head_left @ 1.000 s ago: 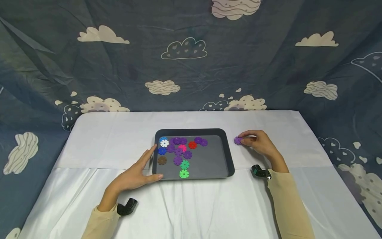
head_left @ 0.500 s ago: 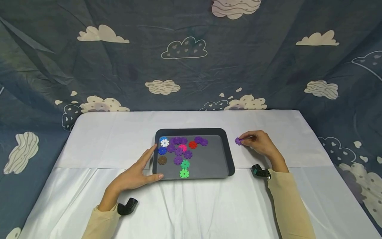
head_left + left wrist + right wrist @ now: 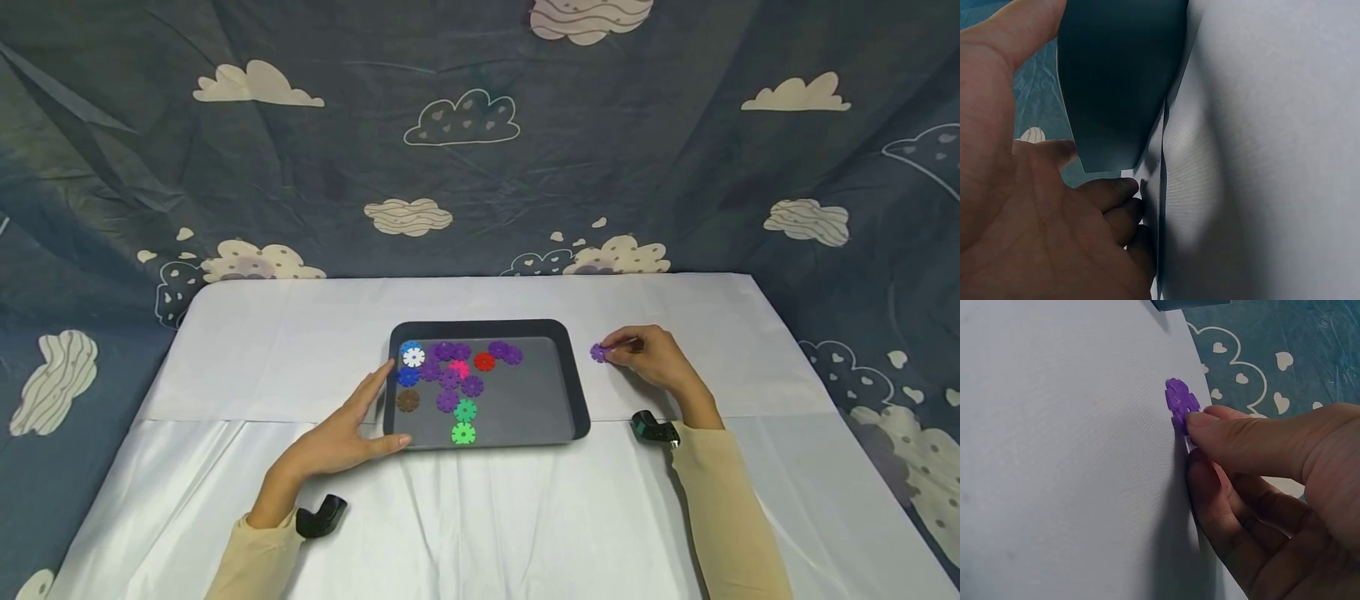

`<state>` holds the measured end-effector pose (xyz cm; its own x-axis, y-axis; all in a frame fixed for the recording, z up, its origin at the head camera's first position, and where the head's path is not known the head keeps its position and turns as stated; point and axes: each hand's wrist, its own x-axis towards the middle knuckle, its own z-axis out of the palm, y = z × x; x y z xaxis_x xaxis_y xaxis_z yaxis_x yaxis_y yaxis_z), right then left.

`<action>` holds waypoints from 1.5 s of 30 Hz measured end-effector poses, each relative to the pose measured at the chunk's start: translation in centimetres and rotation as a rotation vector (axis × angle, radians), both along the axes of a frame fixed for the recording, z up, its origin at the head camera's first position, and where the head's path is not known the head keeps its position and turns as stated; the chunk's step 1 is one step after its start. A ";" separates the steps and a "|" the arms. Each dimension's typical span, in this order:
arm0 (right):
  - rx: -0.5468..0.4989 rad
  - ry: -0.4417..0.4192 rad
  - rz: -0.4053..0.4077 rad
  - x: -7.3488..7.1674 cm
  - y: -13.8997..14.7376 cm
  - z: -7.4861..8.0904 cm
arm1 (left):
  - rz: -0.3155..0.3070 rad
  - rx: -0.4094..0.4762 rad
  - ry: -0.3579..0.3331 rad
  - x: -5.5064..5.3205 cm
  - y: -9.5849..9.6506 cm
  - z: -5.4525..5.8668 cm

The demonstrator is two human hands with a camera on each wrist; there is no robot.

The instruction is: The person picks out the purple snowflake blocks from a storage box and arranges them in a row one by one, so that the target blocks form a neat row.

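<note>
My right hand pinches a purple notched plastic disc between thumb and fingertips. The hand is beside the tray's right end, low over the white cloth; whether the disc touches the cloth is unclear. My left hand spreads around the near left corner of a dark grey tray. Its thumb lies at the front rim and a finger reaches along the left side. Inside the tray are several notched discs: mostly purple ones, plus a white, a red, a brown, blue and green ones.
A white cloth covers the table. Behind it hangs a dark curtain with a cloud print. Each wrist carries a black camera, as on the left wrist camera.
The view has shifted very slightly. Both hands, the tray and the discs keep practically the same places, and the right hand still pinches the purple disc.
</note>
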<state>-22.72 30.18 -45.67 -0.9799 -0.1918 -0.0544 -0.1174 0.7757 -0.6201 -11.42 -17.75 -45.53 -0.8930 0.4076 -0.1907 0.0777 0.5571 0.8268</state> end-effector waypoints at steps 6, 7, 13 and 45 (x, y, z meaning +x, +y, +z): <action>0.012 0.017 0.006 -0.1 0.0 -0.1 | 0.001 0.001 -0.002 0.0 0.1 0.0; 0.016 0.018 0.006 -0.1 0.0 -0.1 | 0.001 0.002 -0.003 0.0 0.1 0.0; 0.023 0.004 0.009 0.0 0.0 0.2 | -0.002 0.000 -0.004 0.0 0.0 0.0; 0.069 0.088 0.492 0.7 -6.2 9.3 | 0.006 -0.009 0.001 -0.1 0.0 -0.2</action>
